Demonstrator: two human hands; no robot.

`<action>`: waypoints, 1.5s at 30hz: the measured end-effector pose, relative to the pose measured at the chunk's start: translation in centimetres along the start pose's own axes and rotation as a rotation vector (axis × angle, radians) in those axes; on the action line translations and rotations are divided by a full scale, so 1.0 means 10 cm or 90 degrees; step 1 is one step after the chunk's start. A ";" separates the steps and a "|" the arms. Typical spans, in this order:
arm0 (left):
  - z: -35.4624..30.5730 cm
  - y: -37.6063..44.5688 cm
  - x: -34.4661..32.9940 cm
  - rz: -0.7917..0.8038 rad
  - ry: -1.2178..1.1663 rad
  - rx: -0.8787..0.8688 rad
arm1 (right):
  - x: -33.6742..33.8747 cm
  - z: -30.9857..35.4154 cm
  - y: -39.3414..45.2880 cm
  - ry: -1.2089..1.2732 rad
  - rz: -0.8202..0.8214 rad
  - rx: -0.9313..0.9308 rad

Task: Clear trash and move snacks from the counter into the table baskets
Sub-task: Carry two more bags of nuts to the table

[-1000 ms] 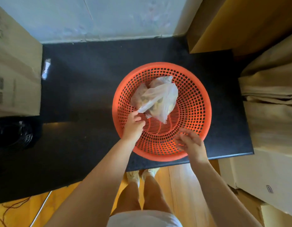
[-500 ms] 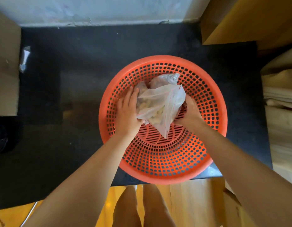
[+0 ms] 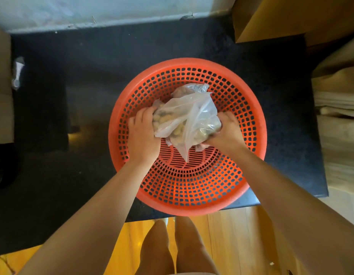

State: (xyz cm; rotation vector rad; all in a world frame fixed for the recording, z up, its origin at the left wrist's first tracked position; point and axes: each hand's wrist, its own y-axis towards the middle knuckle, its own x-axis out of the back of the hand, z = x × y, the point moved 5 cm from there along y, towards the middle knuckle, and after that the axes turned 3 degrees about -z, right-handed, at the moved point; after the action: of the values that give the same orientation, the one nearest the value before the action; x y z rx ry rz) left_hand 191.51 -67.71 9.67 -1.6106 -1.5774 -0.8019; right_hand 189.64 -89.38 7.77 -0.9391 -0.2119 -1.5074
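Observation:
A round orange perforated basket (image 3: 192, 197) stands on the black counter (image 3: 104, 62), its near rim over the counter's front edge. Inside it lies a clear plastic bag of peanuts (image 3: 184, 118). My left hand (image 3: 143, 135) grips the bag's left side and my right hand (image 3: 224, 132) grips its right side, both reaching into the basket. A loose flap of the bag hangs down between my hands. The bag's underside is hidden.
A small crumpled clear wrapper (image 3: 18, 72) lies at the counter's left edge beside a cardboard box (image 3: 1, 86). More cardboard boxes (image 3: 291, 14) and stacked brown material (image 3: 339, 108) stand at the right. Wooden floor and my legs show below.
My left hand went from pinching the bag's corner to gripping its side. My right hand moved from the basket's near rim to the bag's right side. Both hands have tightened around it.

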 end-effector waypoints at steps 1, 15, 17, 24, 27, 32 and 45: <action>-0.02 -0.02 0.04 0.000 -0.013 0.001 | 0.03 0.02 -0.06 0.005 -0.003 0.002; -0.27 -0.75 1.00 0.190 -0.639 0.236 | 0.57 0.36 -1.67 0.594 -0.118 -0.133; -0.28 -0.88 1.06 0.253 -0.661 0.246 | 0.55 0.38 -2.01 0.649 -0.154 -0.168; -0.43 -1.35 1.19 0.492 -0.681 0.199 | 0.27 0.54 -3.22 0.822 -0.331 -0.246; -0.49 -1.55 1.26 0.594 -0.658 0.150 | 0.11 0.62 -3.78 0.889 -0.409 -0.282; -0.57 -1.85 1.31 0.663 -0.541 0.101 | -0.22 0.72 -4.71 0.859 -0.594 -0.364; -1.02 -3.89 1.43 0.981 -0.235 -0.311 | -1.62 1.05 -6.90 0.963 -1.116 -0.608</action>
State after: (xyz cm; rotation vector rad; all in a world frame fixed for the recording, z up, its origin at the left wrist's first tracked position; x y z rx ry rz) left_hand 154.03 -69.40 30.11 -2.6894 0.0618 0.0260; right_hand 130.19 -56.87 30.98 0.3394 1.2020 -3.6179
